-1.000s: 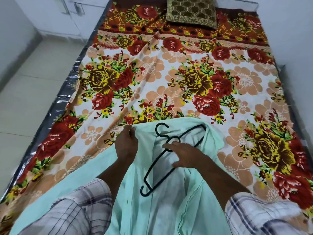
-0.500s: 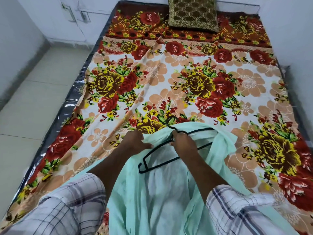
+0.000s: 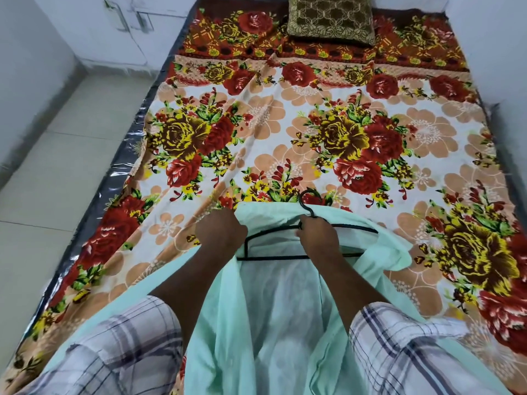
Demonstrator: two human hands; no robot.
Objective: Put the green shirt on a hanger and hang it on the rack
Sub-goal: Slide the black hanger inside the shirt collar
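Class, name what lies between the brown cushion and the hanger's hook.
Only the floral bedsheet; the head view shows nothing resting on it between cushion and hanger hook.

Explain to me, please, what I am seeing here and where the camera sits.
There is no machine here: these are a person's two bare hands, seen by a wide-angle camera worn on their head, looking forward and down. The checked sleeves at the bottom are their arms. In front is a bed with a flowered sheet and a patterned cushion at its far end. On the sheet lies the green shirt, opened up. The left hand grips the shirt's top edge. The right hand grips the black hanger just below its hook, and the hanger lies inside the shirt. No rack is in view.
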